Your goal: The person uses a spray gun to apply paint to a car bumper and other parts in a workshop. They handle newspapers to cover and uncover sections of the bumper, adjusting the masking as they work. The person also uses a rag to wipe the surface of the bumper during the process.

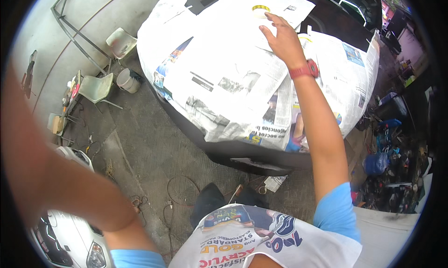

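Note:
My right hand (283, 39) reaches out over a dark car's front, its fingers spread and nothing in its grasp. Just beyond the fingertips lies a yellow roll of tape (261, 9); I cannot tell whether they touch it. Sheets of newspaper (224, 88) cover the car's front, and a dark bumper (233, 156) shows below them. A red watch (306, 69) is on my right wrist. My left hand (21, 123) is raised close at the left edge, blurred and partly cut off, so its fingers cannot be made out.
Pale green chairs (96, 88) and a bucket (128, 80) stand by the left wall. A white car (70, 233) is at the lower left. Hoses (175, 191) lie on the floor. A blue container (375, 164) sits among clutter at the right.

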`<action>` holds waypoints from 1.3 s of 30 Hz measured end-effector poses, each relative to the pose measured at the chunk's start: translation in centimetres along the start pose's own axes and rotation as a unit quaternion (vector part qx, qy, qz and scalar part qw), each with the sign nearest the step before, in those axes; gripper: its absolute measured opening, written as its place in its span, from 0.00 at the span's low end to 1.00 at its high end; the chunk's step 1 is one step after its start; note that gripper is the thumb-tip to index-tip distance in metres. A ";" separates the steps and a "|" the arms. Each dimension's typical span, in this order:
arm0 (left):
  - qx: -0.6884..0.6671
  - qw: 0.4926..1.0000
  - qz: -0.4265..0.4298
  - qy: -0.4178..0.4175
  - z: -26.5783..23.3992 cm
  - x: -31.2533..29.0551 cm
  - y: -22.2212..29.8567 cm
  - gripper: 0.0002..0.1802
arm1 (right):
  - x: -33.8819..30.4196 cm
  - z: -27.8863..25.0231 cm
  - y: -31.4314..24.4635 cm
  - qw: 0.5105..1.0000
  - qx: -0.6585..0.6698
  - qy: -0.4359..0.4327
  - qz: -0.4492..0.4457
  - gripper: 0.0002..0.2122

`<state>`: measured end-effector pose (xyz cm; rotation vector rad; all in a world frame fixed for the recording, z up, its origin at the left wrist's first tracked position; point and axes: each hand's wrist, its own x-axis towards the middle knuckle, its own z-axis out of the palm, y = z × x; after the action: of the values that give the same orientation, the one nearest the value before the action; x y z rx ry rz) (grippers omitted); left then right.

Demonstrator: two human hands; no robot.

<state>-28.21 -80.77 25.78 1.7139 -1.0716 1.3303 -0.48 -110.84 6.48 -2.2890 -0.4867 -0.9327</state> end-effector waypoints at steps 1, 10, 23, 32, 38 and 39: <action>0.019 0.998 -0.067 0.010 2.3 -0.8 -2.7 0.21 | 1.5 1.1 2.3 0.999 -0.031 -0.041 0.004 0.24; 0.142 0.840 -0.317 -0.416 15.9 -17.7 -19.2 0.18 | 8.9 10.9 11.2 0.944 -0.190 -0.265 0.060 0.20; 0.221 0.813 -0.283 -0.458 21.8 -19.4 -23.3 0.25 | 11.2 4.9 14.8 0.945 0.182 0.194 0.188 0.10; 0.205 0.960 -0.177 -0.068 19.6 -6.8 -30.0 0.12 | 13.9 -6.9 8.8 0.742 0.545 0.359 0.151 0.11; 0.170 0.977 -0.115 0.056 8.5 3.6 -24.4 0.23 | 11.1 -9.6 -1.0 0.814 0.541 0.210 0.015 0.12; 0.211 0.974 -0.081 0.029 4.6 3.3 -24.0 0.18 | 10.4 -9.6 -3.0 0.834 0.527 0.164 -0.016 0.17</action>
<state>-4.15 -75.74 27.01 2.0028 -0.6260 1.5706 0.26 -113.89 20.57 -1.0960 -0.6660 -0.7545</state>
